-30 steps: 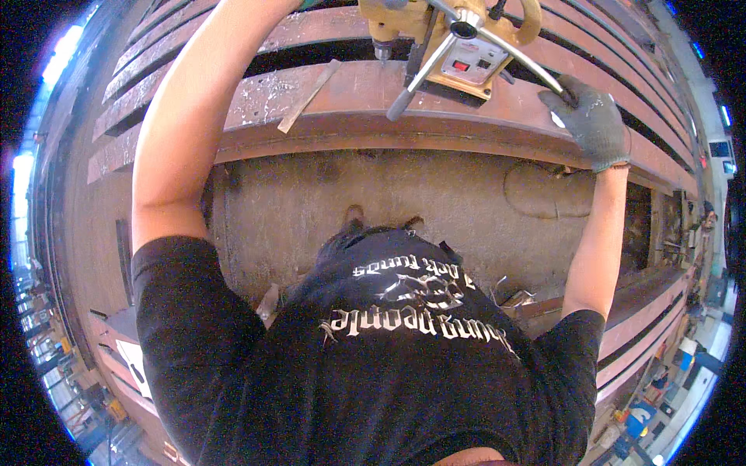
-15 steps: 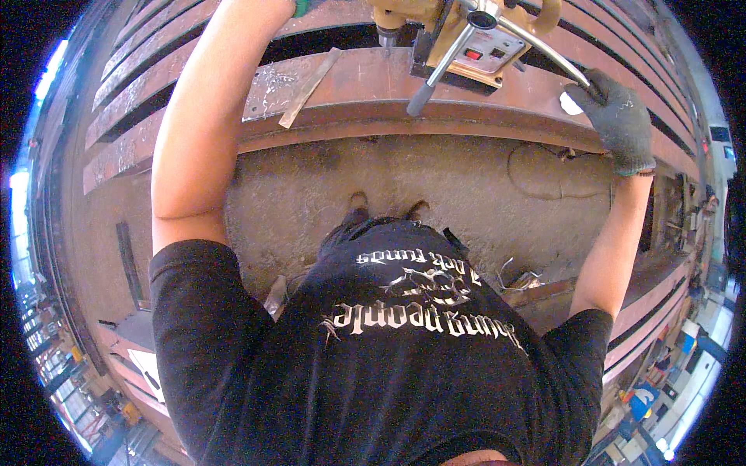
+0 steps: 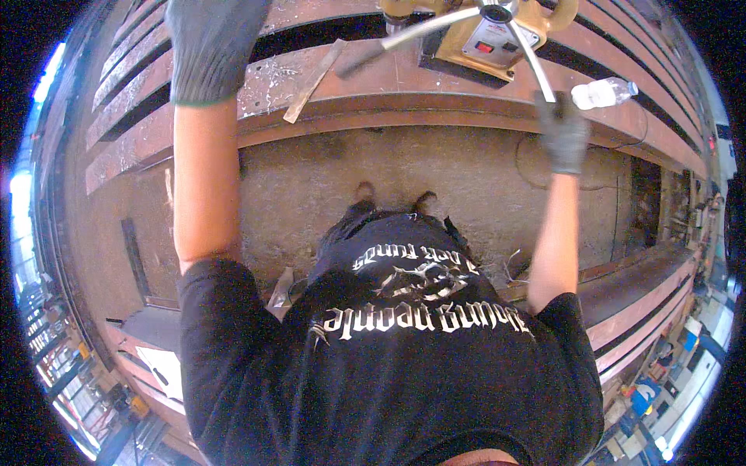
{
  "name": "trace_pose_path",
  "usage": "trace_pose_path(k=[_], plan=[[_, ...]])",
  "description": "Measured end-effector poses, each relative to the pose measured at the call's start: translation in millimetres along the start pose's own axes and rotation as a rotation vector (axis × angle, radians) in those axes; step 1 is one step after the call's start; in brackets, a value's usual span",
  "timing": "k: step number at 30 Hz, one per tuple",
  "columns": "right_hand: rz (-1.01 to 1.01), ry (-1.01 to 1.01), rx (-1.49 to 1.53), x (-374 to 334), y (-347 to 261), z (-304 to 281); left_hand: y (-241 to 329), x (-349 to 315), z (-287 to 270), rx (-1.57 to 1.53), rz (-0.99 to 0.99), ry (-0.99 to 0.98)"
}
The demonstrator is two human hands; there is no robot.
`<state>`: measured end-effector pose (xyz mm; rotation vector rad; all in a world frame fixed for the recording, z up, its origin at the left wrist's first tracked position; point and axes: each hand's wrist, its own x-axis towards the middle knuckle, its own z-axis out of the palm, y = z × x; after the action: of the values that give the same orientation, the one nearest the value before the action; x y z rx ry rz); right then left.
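Observation:
In a dark grey knitted glove, my right hand [image 3: 563,136] is closed around the end of one spoke of the feed handle [image 3: 531,62] on a yellow magnetic drill [image 3: 462,48]. Another spoke with a black grip points left and toward me. The drill stands on a reddish-brown steel beam [image 3: 373,81], partly cut off by the upper edge. My gloved left hand [image 3: 214,50] reaches over the beams at the upper left, left of the drill. Its fingers run out of view, so what they touch is hidden.
A flat metal strip [image 3: 315,81] lies across the beam between my left hand and the drill. Right of the drill lies a clear plastic bottle [image 3: 604,93]. Pale shavings [image 3: 276,76] dot the beam. A thin cable [image 3: 614,186] loops over the floor. More beams stand behind me.
My right hand has swung the feed handle toward me and left, uncovering the bottle. My left hand has come back from beyond the upper edge, toward the left.

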<state>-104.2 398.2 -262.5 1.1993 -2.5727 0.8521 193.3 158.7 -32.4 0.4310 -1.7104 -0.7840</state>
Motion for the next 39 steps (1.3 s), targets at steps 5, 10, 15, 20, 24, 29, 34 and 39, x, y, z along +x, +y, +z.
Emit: trace_pose_path(k=[5, 10, 15, 20, 24, 29, 34, 39], plan=[[0.268, 0.067, 0.835, -48.4, -94.2, 171.8, -42.4, -34.7, -52.8, -0.108, -0.167, -0.067], [0.269, -0.122, 0.524, -36.6, -72.5, 141.7, -48.2, -34.4, -60.5, -0.063, -0.225, -0.074], [0.083, -0.191, 0.201, -16.9, -24.2, 68.3, -34.9, -26.3, -36.7, 0.039, -0.157, -0.163], [0.121, -0.402, 0.33, -5.2, -9.2, 56.0, -60.3, -34.4, -17.9, 0.297, -0.397, -0.458], [0.245, -0.239, 0.556, -18.8, -33.6, 76.6, -214.5, -88.3, -56.4, 0.086, -0.49, -0.065], [0.367, 0.054, 0.744, -41.2, -83.9, 178.2, -262.0, -168.5, -12.2, 0.573, -0.579, -0.581], [0.537, -0.41, 1.439, -26.3, -211.7, 147.6, -329.5, -236.6, 79.4, 1.036, 0.126, -0.544], [0.39, -0.508, 1.203, -24.3, -192.4, 168.5, -376.4, -216.3, 100.5, 1.416, 0.279, -0.574]])
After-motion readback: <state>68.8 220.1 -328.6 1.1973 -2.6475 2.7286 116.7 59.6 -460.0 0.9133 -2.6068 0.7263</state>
